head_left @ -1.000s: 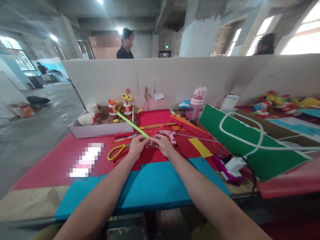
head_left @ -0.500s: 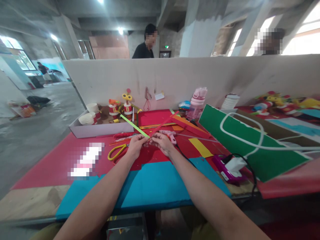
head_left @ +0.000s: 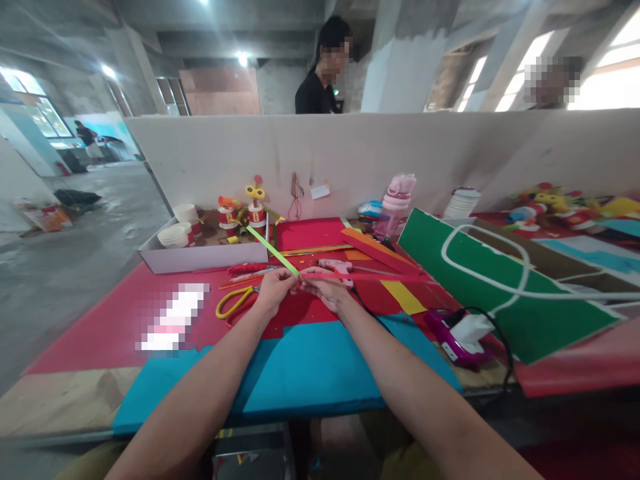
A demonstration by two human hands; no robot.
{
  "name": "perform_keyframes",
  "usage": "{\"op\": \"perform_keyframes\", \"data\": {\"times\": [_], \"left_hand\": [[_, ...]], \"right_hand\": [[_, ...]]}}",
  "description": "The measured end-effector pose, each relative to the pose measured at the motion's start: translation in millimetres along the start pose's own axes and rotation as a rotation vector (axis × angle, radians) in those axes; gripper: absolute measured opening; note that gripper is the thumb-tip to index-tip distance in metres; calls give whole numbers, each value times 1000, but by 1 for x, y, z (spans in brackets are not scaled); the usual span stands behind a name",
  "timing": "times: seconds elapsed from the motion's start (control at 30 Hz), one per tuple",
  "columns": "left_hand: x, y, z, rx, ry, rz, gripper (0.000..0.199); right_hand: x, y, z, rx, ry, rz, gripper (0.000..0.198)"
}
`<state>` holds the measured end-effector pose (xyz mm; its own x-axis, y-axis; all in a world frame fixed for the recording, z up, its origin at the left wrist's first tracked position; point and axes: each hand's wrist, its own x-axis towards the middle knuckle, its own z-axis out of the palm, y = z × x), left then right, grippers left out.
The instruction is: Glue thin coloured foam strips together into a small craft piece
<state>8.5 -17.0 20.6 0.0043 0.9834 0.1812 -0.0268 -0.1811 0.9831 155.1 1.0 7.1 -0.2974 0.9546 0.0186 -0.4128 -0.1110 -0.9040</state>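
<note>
My left hand [head_left: 277,289] and my right hand [head_left: 324,291] meet above the red-covered table, fingertips pinched together. From my left fingers a light green paper strip [head_left: 273,251] slants up and to the left. A red paper strip [head_left: 370,276] runs from the same spot out to the right, passing over my right hand. The two strips meet at my fingertips, where the fingers partly cover them. Just behind my right hand lies a pink glue gun [head_left: 341,270]. Scissors with yellow handles [head_left: 233,303] rest to the left of my left hand.
A blue sheet [head_left: 310,373] covers the table's near edge. At the back left, a shallow box [head_left: 205,259] holds paper cups and small figures. To the right stand a green board [head_left: 480,287], a purple power strip [head_left: 457,343] and a pink bottle [head_left: 397,200]. People are beyond the partition.
The red strip has swung down from slanting up and right to lying nearly level toward the right. My hands stay almost in place. A person behind the partition has moved right.
</note>
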Motion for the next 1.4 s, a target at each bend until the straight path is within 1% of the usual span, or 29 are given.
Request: {"op": "perform_keyframes", "data": {"times": [0.1,0.23,0.33,0.43,0.5,0.57,0.63,0.77,0.93,1.03,1.13,1.23,1.3,1.4], "left_hand": [[-1,1,0,57,12,9,24],[-1,0,-1,104,19,8,23],[1,-3,-3,98,18,0,23],[4,-4,-5,91,13,19,22],[5,-4,-7,83,-46,22,23],[3,-3,-6,44,-135,9,27],[0,-2,-3,-12,-172,5,31],[-4,-1,1,-30,-129,13,34],[-5,0,1,-26,-126,-21,39],[-4,0,2,-70,-71,-29,36],[-2,0,2,-101,-10,-89,33],[-1,0,2,-65,-41,-128,33],[-1,0,2,-75,-43,-104,33],[0,-4,0,-85,24,-51,30]], "right_hand": [[-1,-2,0,-57,-13,7,32],[-1,-1,1,-112,24,8,34],[-1,-1,2,-77,49,-6,33],[1,-1,2,-4,98,-5,28],[3,-2,2,45,161,2,23],[5,-3,1,98,218,9,20],[6,-4,0,141,240,16,18],[6,-4,0,173,213,26,18],[3,0,2,158,161,32,21],[2,0,3,160,119,33,24],[1,-2,3,125,94,23,27],[1,-3,3,57,113,-4,27],[1,-4,3,16,129,-15,27],[0,-4,2,-48,99,1,26]]}}
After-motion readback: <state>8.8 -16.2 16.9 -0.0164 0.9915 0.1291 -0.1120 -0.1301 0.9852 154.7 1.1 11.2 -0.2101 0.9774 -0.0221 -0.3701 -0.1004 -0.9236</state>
